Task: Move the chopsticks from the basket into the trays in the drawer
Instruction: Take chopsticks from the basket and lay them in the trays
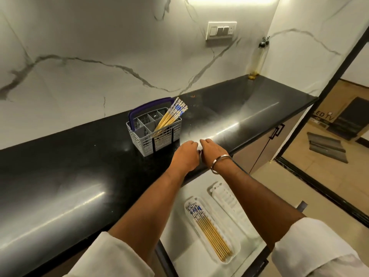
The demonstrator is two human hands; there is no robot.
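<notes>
A grey plastic basket (165, 141) with a purple handle stands on the black counter. Several chopsticks (174, 115) with yellow shafts and blue-and-white tops lean in its right compartment. Below the counter edge the drawer (179, 228) is open. In it a clear tray (236, 247) holds several chopsticks (211, 234) laid side by side, and a second white tray (229, 198) beside it looks empty. My left hand (185, 154) and my right hand (213, 150) are side by side, backs up, at the counter's front edge, just right of the basket. Their fingers curl down out of sight.
The black counter (79, 176) runs along a marble wall. An oil bottle (257, 58) stands at the far corner. A switch plate (221, 30) is on the wall. Closed cabinet doors (265, 142) lie to the right, with boxes on the floor (339, 120) beyond.
</notes>
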